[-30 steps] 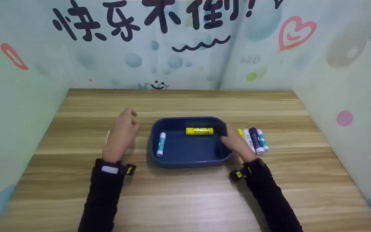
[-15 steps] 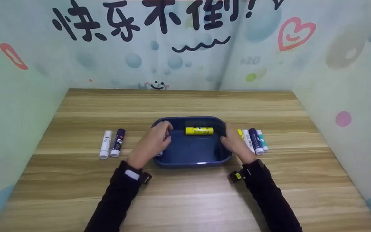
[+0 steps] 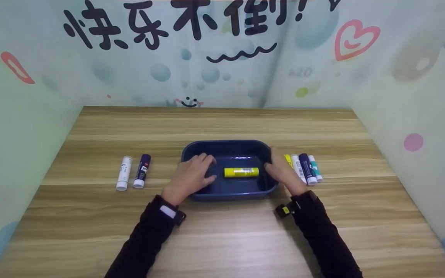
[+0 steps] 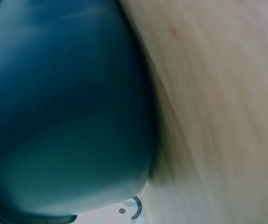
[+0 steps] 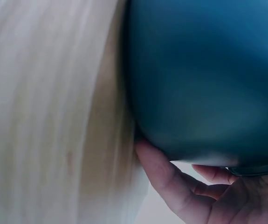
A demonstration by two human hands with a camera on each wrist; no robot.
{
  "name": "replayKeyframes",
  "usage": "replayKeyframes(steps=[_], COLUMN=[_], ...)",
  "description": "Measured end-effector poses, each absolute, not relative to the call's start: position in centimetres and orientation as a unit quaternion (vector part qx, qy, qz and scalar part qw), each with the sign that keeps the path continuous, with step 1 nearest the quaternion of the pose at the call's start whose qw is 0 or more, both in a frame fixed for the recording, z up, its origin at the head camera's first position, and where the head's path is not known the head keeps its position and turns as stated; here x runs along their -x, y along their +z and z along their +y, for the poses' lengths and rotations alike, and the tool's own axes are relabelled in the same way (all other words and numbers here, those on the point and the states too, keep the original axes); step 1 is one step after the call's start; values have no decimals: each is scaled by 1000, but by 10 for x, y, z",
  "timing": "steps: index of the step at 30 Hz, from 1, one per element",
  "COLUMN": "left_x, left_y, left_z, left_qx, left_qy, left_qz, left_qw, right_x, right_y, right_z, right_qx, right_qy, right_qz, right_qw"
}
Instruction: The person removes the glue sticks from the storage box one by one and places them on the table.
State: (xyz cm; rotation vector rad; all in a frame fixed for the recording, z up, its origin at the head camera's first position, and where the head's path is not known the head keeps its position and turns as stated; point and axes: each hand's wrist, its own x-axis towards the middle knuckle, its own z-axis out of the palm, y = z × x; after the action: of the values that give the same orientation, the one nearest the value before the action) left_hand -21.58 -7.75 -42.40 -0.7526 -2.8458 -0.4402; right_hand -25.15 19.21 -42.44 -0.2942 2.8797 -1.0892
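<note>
My left hand (image 3: 192, 175) reaches over the left rim of a dark blue plastic bin (image 3: 228, 196), its fingers loosely bent and thumb spread apart inside. It covers the spot where the small teal-and-white glue stick lay, so that stick is hidden. A yellow glue stick (image 3: 241, 172) lies crosswise on the bin's floor, just right of the left fingertips. My right hand (image 3: 283, 170) grips the bin's right end, thumb over the rim. In the right wrist view its fingers (image 5: 171, 182) curl against the outside of the bin (image 5: 203, 88).
On the wooden table (image 3: 222, 239), a white glue stick (image 3: 124, 173) and a dark purple one (image 3: 142, 171) lie left of the bin. Beyond the right hand lie yellow (image 3: 288, 159), white (image 3: 298, 168), purple (image 3: 308, 168) and teal (image 3: 315, 167) glue sticks.
My left hand has moved right from the table into the bin, uncovering the white and purple sticks and hiding the teal one. The yellow stick has rolled nearer. The right hand stays.
</note>
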Motion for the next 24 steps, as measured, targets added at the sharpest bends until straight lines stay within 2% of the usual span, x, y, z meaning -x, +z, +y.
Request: replayKeyframes(steps=[15, 24], left_x=[207, 210], left_y=[-420, -423], left_z=[-54, -53], left_qx=[307, 338], left_qy=[-136, -162], left_qz=[-941, -926], left_qw=[-34, -44], right_x=[252, 250], right_y=[-424, -423], right_z=[191, 191], right_qx=[91, 90], right_qy=[-356, -364], right_qz=[929, 926], right_qw=[34, 31])
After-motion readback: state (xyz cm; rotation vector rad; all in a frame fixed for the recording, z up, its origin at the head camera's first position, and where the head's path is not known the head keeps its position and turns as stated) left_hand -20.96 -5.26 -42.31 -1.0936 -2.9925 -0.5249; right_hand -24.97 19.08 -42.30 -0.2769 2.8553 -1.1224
